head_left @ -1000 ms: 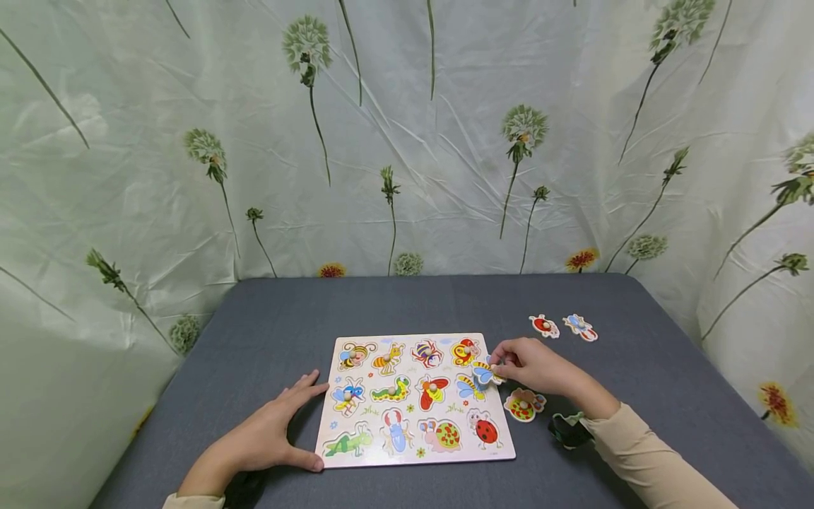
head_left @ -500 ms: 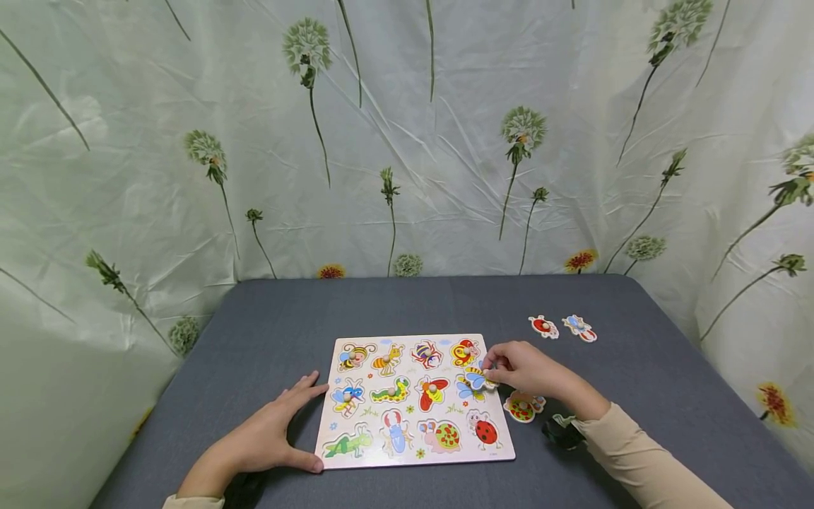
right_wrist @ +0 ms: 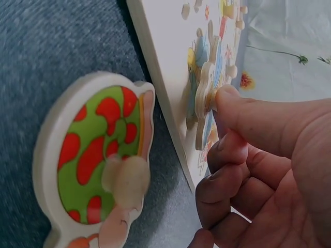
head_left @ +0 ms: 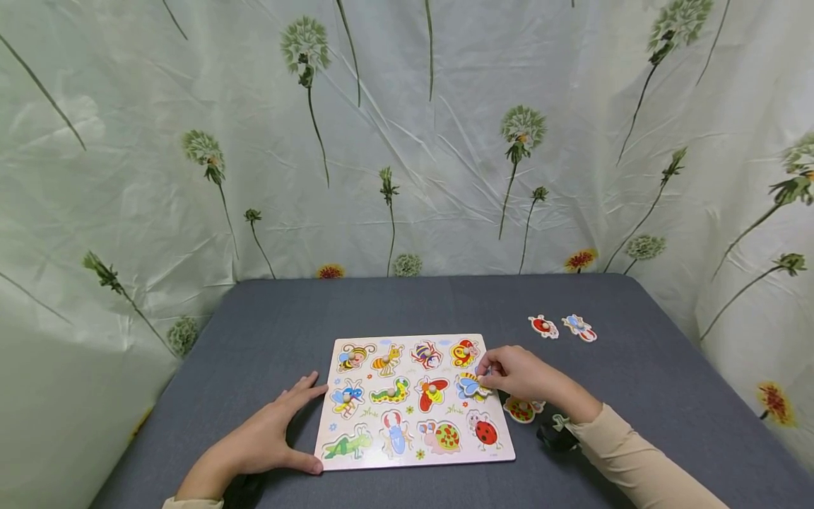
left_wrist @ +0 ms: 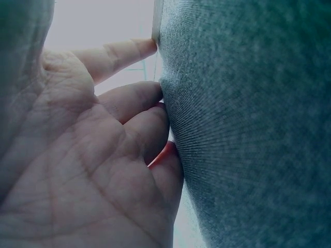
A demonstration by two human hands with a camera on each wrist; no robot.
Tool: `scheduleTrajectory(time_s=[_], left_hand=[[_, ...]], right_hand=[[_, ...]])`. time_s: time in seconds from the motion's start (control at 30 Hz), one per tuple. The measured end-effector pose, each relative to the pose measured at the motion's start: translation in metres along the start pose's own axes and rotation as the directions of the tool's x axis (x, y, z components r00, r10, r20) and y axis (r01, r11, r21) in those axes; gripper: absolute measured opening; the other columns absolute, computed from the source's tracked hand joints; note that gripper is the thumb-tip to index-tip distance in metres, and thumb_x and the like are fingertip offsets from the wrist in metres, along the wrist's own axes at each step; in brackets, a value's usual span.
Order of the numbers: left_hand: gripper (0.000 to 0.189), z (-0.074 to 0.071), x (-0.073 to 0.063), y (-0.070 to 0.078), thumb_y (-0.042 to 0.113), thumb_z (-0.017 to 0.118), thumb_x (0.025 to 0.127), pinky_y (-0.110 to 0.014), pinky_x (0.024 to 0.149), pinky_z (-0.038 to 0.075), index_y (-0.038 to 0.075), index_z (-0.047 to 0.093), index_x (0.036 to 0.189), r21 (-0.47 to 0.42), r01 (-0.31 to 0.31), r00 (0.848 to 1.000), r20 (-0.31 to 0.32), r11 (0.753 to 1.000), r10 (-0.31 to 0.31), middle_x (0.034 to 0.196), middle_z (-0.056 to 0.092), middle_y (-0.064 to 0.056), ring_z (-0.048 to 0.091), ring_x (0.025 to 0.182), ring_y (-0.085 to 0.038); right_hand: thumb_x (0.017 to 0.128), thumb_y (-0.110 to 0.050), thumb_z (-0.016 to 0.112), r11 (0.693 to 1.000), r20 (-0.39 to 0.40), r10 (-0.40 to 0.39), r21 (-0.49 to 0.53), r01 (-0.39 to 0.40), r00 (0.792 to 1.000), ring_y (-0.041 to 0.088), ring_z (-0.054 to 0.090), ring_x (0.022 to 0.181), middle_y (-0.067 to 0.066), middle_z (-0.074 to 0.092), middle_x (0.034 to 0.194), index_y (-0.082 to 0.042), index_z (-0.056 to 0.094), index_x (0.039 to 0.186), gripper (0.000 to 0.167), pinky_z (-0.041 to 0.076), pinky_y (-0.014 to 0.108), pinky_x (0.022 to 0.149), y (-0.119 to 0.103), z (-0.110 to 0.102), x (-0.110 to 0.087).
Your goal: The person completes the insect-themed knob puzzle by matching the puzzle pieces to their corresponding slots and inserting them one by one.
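A wooden peg puzzle board with insect pictures lies on the table. My right hand pinches the knob of a blue-and-yellow bee piece over the matching picture at the board's right side. In the right wrist view the bee piece is tilted and stands slightly off the board. My left hand rests at the board's left edge, thumb at the near corner and fingers spread along the side. The left wrist view shows its fingertips on the dark cloth by the edge.
A snail piece lies just right of the board, partly under my right wrist. Farther back on the right are a ladybug piece and a blue beetle piece. A flowered curtain hangs behind the table.
My right hand has carried the bee piece left and lower, from the board's right edge onto its matching picture. The left hand has kept its place.
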State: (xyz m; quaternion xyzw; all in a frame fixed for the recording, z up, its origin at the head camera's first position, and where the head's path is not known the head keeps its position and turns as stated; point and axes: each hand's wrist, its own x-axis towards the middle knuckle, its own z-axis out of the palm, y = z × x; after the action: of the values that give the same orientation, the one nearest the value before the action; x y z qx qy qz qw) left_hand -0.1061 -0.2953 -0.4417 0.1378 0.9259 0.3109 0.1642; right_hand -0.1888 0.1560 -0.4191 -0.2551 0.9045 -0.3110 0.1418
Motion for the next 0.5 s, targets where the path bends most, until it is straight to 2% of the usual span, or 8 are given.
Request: scheduleTrajectory(time_s=[0.23,0.5], left_hand=[[0.122,-0.0009,-0.0008,0.0004,0.054,0.102,0.064,-0.082,0.122,0.021,0.021,0.043,0.166,-0.007,-0.005,1.000,-0.001,1.000,0.005,0.179,0.022,-0.019,0.018,0.162,-0.056],[0.122,0.0001,-0.0011,0.0001,0.055,0.102,0.064,-0.081,0.123,0.021,0.020,0.043,0.166,-0.008,-0.008,1.000,-0.001,1.000,0.008,0.179,0.022,-0.020,0.018,0.162,-0.056]], right_hand=[[0.099,-0.016,0.077,1.000,0.003,-0.029,0.005,0.029,1.000,0.002,0.044,0.055,-0.009,0.051,0.067,-0.011,0.074,0.098,0.007,0.035,0.020,0.051,-0.0033,0.0033,0.0007],[0.100,-0.018,0.077,1.000,0.019,-0.003,0.002,0.003,1.000,0.002,0.044,0.056,-0.009,0.051,0.068,-0.012,0.072,0.097,0.008,0.035,0.019,0.052,-0.0033,0.0058,0.0022]])
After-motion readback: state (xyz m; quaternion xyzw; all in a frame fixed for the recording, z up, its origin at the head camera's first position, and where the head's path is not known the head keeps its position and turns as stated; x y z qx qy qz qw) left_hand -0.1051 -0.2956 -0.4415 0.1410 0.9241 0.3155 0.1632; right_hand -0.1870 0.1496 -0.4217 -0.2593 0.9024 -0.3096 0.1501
